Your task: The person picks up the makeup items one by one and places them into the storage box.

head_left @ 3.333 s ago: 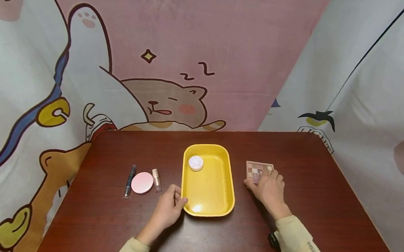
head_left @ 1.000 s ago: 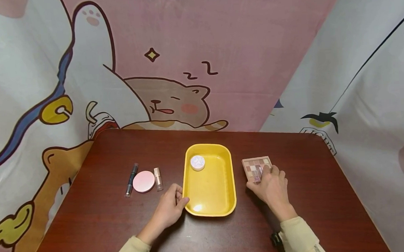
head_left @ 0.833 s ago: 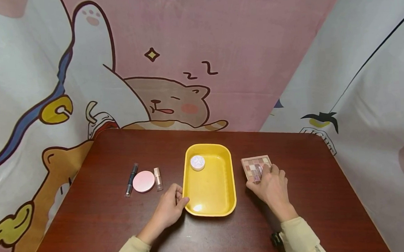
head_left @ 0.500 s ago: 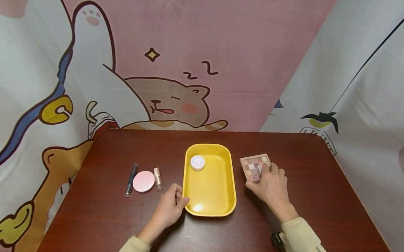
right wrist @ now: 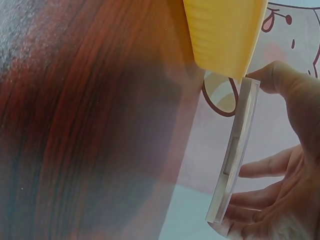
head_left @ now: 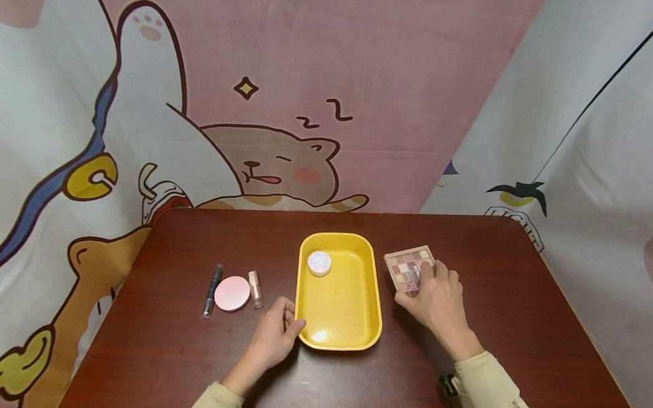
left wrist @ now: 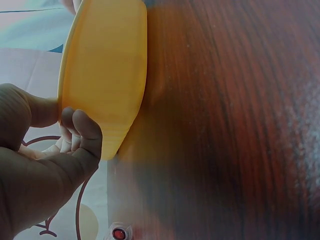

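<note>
My left hand (head_left: pixel 272 333) pinches the near left rim of a yellow tray (head_left: pixel 341 309), thumb over the edge and fingers curled against the outer wall (left wrist: pixel 107 65). A small round white case with a star-like pattern (head_left: pixel 319 262) lies in the tray's far left part. To the right of the tray, my right hand (head_left: pixel 440 300) grips an eyeshadow palette (head_left: pixel 403 263) between thumb and fingers. Its grid of brown and pink shades faces up, partly hidden by the fingers. Seen edge-on in the right wrist view, the palette (right wrist: pixel 232 155) appears raised off the table.
Left of the tray, a dark double-ended pen (head_left: pixel 213 291), a round pink compact (head_left: pixel 232 294) and a small clear-and-rose-gold tube (head_left: pixel 255 289) lie side by side. The dark wooden table (head_left: pixel 338 390) ends at a printed cloth backdrop (head_left: pixel 387 88).
The right hand has shifted the palette slightly left and away from me, with more of its grid showing. The left hand and tray have stayed put over the last second.
</note>
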Demonstrator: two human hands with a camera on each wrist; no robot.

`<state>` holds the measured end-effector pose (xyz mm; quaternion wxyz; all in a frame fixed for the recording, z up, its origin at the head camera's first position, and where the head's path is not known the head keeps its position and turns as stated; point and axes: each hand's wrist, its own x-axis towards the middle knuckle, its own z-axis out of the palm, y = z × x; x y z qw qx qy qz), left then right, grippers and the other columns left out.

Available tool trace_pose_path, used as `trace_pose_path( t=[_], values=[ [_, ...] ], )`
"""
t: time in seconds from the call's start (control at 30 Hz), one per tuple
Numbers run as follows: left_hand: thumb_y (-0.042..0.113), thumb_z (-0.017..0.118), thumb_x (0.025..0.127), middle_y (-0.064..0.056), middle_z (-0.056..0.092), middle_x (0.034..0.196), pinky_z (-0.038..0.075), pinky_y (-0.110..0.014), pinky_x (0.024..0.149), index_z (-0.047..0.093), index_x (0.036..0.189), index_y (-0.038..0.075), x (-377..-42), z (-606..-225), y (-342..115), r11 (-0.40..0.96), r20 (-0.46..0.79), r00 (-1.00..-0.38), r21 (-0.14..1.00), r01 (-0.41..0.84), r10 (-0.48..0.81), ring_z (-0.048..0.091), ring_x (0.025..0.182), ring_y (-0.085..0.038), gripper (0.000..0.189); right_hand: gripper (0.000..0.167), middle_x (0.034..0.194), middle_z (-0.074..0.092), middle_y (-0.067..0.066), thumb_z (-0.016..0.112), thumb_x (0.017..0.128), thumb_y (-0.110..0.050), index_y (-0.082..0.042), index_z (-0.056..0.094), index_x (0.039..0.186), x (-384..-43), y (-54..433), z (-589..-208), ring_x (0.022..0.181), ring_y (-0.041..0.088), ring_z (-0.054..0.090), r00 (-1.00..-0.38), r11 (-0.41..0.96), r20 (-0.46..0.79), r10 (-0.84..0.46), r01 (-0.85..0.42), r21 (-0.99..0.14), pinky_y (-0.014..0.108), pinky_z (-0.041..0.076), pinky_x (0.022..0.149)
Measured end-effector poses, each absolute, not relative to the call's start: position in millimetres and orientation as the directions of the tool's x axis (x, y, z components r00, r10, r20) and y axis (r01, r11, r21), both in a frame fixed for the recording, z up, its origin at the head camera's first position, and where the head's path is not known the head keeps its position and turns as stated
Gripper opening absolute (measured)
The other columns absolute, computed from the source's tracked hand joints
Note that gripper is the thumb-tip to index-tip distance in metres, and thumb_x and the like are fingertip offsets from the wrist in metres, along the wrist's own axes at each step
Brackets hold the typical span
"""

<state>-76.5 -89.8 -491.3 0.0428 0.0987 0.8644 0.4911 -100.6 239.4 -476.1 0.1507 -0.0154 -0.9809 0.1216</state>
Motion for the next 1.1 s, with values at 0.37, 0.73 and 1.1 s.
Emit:
trace_pose_path(
  t=[0.37, 0.73, 1.1],
  values=[
    [0.000, 0.073, 0.091, 0.003, 0.054, 0.075, 0.042, -0.022, 0.061, 0.057, 0.097, 0.001, -76.9, -491.2, -90.0, 0.506, 0.015, -0.977, 0.854, 0.122, 0.211, 0.048, 0.065, -0.004, 0.017, 0.072, 0.119, 0.058, 0.039, 0.083, 0.069, -0.035, 0.014, 0.060, 0.117, -99.9, 236.1, -472.4, 0.093, 0.054, 0.056, -0.931, 0.965, 0.366, 0.015, -0.082, -0.247, 0.064, 0.049, 0.075],
    [0.001, 0.074, 0.092, 0.002, 0.053, 0.076, 0.042, -0.022, 0.061, 0.058, 0.098, 0.002, -77.5, -492.2, -90.5, 0.511, 0.010, -0.977, 0.851, 0.120, 0.213, 0.048, 0.066, -0.005, 0.017, 0.072, 0.119, 0.058, 0.039, 0.084, 0.068, -0.036, 0.012, 0.060, 0.116, -100.0, 232.1, -469.7, 0.093, 0.054, 0.056, -0.917, 0.963, 0.399, -0.025, -0.129, -0.238, 0.064, 0.049, 0.077],
    [0.000, 0.073, 0.091, 0.002, 0.054, 0.076, 0.043, -0.022, 0.062, 0.057, 0.097, 0.002, -77.9, -492.4, -90.9, 0.504, 0.009, -0.976, 0.856, 0.119, 0.216, 0.049, 0.066, -0.006, 0.017, 0.071, 0.120, 0.059, 0.038, 0.084, 0.068, -0.035, 0.012, 0.062, 0.116, -100.0, 227.4, -465.9, 0.091, 0.052, 0.057, -0.915, 0.956, 0.399, -0.055, -0.163, -0.242, 0.062, 0.050, 0.076]
  ],
)
